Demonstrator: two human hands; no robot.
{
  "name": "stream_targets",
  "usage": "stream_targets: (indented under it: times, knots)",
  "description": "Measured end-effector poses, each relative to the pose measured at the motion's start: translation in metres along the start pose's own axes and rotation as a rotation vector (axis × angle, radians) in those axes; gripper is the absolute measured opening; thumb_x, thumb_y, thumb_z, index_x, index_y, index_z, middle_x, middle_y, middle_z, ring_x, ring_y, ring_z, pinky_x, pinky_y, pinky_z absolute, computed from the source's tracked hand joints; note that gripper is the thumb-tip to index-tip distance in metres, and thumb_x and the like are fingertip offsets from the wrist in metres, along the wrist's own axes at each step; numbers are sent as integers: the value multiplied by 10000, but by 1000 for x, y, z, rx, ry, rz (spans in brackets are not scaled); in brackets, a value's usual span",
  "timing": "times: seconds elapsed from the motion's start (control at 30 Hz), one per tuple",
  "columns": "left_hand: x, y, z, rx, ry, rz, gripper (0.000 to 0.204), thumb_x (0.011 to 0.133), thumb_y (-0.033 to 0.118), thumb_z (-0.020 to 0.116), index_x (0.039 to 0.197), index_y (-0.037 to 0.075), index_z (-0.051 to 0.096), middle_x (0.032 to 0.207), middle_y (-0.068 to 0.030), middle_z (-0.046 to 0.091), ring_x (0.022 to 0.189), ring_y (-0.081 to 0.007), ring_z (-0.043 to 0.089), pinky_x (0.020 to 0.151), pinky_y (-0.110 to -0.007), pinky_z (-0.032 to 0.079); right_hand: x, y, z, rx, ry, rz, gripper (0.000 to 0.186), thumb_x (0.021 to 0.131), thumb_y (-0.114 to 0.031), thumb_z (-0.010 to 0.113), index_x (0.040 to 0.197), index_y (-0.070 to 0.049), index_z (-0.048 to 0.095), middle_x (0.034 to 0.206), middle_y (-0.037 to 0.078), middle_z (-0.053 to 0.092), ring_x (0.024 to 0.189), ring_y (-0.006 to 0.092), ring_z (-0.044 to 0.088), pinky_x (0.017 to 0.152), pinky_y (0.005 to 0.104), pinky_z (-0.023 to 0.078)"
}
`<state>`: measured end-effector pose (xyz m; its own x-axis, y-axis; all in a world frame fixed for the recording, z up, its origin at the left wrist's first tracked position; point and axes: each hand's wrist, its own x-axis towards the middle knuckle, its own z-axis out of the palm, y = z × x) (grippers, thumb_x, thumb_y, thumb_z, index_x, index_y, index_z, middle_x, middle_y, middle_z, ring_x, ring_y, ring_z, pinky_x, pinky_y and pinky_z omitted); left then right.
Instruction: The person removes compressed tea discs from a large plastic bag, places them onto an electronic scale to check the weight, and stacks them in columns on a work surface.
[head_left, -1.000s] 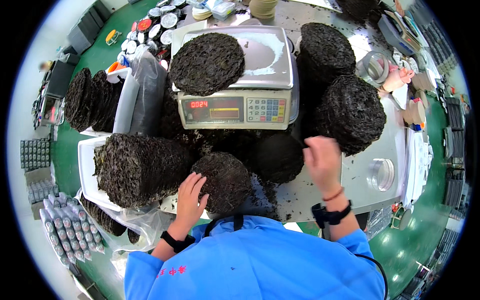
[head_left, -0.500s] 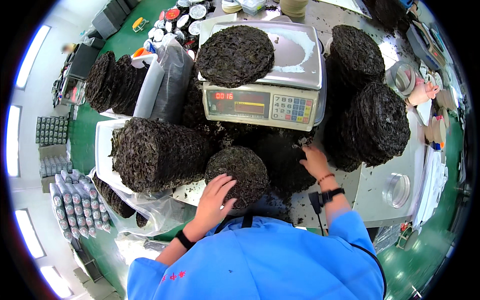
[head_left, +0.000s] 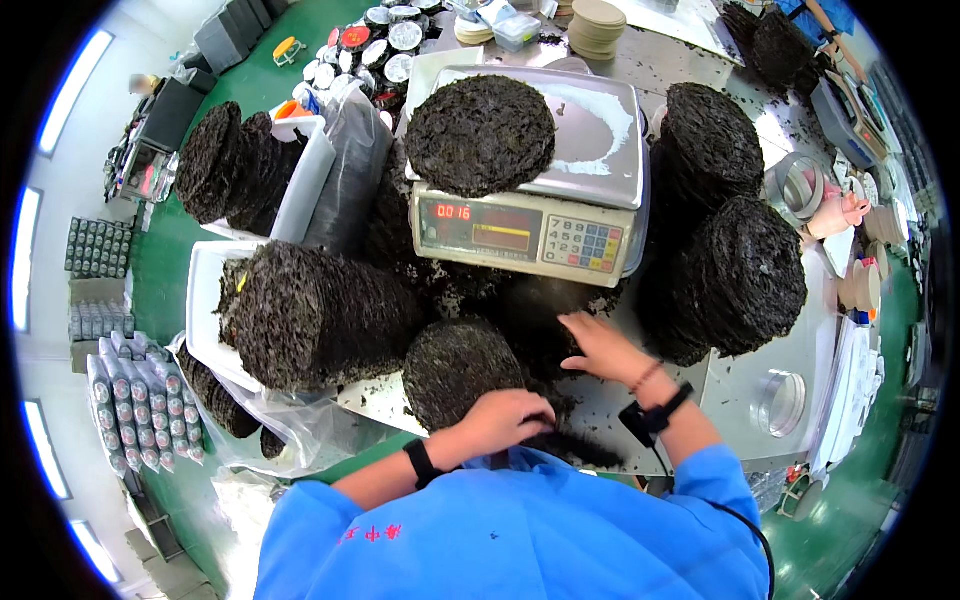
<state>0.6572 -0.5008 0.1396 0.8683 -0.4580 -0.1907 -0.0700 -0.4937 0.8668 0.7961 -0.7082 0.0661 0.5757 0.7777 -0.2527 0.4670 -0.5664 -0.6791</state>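
My left hand [head_left: 505,415] is at the table's near edge, in front of a round dark seaweed cake [head_left: 460,365], its fingers loosely curved with nothing visible in them. Just beyond those fingers, a dark smear of seaweed bits [head_left: 582,450] shows against the edge. My right hand [head_left: 605,350] reaches over the seaweed-strewn table below the scale, fingers stretched and thumb apart, holding nothing. A digital scale [head_left: 528,238] stands ahead of both hands. One flat seaweed cake [head_left: 482,135] lies on the left part of its steel pan.
Left of my hands, a long stack of seaweed cakes [head_left: 325,315] leans in a white bin [head_left: 205,305]. More stacks [head_left: 740,280] stand on the right. A metal ring [head_left: 780,402] lies at the table's right. Clear plastic sheeting [head_left: 310,435] hangs at the left edge.
My left hand has moved right and nearer my body, off the top of the seaweed cake. My right hand has shifted slightly left and nearer. The view has tilted a little.
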Motion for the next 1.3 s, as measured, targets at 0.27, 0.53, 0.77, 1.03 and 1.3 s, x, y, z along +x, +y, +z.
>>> stream_targets:
  times: [0.27,0.53,0.77,1.03,1.3]
  knots:
    - [-32,-23,14,-225,-224,-85,403,795,-32,588,1184,68,616,1196,-130,625,1125,-304,601,960,-390,489,158,4,88,-517,-115,-113,807,780,-226,755,1479,-328,366,1582,137,180,1452,401,167,1155,567,222]
    - [-20,-34,14,-147,-216,-113,327,859,97,596,1184,114,621,1081,-147,666,977,-350,642,835,-440,522,144,-10,84,-486,95,-139,321,871,-106,541,1183,-77,613,1285,256,513,1107,372,603,799,442,569]
    - [27,-27,11,61,-172,-251,256,935,276,568,1140,122,571,865,-207,674,825,-415,650,718,-534,498,68,-128,-74,-333,197,-323,329,862,-63,547,1182,-127,593,925,132,531,826,306,633,660,384,538]
    - [31,-17,-18,-110,251,-207,585,907,225,651,1415,69,409,1302,-166,527,1168,-330,567,940,-393,490,209,-151,-175,-587,726,-282,496,829,-142,632,1313,-174,527,1179,146,525,1104,340,533,913,510,440]
    - [-51,-31,-52,-175,469,-281,356,895,126,640,1233,38,573,1169,-148,610,1055,-294,627,864,-357,535,194,-133,-133,-665,324,-134,996,682,-669,714,1496,-229,343,1586,158,199,1446,442,150,1083,721,143]
